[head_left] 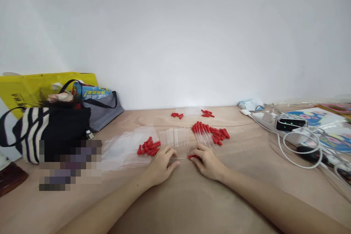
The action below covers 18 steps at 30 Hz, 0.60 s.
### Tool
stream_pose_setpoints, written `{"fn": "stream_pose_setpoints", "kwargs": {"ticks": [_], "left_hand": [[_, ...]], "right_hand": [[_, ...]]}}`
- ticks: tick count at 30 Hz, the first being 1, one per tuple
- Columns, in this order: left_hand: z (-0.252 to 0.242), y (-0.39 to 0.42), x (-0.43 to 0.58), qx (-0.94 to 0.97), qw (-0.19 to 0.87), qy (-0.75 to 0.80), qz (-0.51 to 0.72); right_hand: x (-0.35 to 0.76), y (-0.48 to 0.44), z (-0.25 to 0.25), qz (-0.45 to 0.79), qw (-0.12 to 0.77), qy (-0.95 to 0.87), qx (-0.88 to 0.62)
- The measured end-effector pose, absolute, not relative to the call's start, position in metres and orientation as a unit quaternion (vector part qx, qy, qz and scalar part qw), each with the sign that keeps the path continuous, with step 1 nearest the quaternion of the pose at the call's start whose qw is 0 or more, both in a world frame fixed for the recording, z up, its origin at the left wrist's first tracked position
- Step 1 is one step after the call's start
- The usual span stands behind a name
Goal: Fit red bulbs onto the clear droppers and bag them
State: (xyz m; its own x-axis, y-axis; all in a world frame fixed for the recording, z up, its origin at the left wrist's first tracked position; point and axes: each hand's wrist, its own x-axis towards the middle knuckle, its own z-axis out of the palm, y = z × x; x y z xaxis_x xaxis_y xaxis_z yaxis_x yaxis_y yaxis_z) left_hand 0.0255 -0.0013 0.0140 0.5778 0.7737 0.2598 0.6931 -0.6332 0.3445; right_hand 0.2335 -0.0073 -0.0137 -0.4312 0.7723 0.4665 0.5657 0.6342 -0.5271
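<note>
My left hand (160, 164) and my right hand (208, 161) rest on the wooden table (181, 204), fingertips facing each other. Between them lies a thin clear tube (179, 158); my left fingers pinch one end, my right fingers pinch a red rubber cap (192, 157) at the other. Loose red caps (149, 147) lie just beyond my left hand. A row of clear tubes (175, 137) lies in the middle. Capped droppers (203, 131) and more red caps (221, 134) lie beyond my right hand.
Clear plastic bags (126, 148) lie at the left. Striped tote bags (55, 128) and a yellow bag (33, 87) stand at far left. White cables (296, 150), a power strip (267, 117) and a black device (290, 123) crowd the right. More caps and tubes (192, 114) lie near the wall.
</note>
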Motion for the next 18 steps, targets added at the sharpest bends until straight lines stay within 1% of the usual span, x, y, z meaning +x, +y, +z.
{"fn": "stream_pose_setpoints", "kwargs": {"ticks": [6, 10, 18], "left_hand": [[0.007, 0.001, 0.037, 0.859, 0.101, 0.453, 0.217], [0.004, 0.002, 0.036, 0.843, 0.121, 0.471, 0.231], [0.003, 0.001, 0.034, 0.877, 0.105, 0.391, 0.258]], "right_hand": [[0.233, -0.008, -0.014, 0.147, 0.369, -0.816, -0.419], [0.233, -0.009, -0.012, 0.145, 0.374, -0.816, -0.417], [0.233, -0.01, -0.011, 0.147, 0.351, -0.841, -0.385]]}}
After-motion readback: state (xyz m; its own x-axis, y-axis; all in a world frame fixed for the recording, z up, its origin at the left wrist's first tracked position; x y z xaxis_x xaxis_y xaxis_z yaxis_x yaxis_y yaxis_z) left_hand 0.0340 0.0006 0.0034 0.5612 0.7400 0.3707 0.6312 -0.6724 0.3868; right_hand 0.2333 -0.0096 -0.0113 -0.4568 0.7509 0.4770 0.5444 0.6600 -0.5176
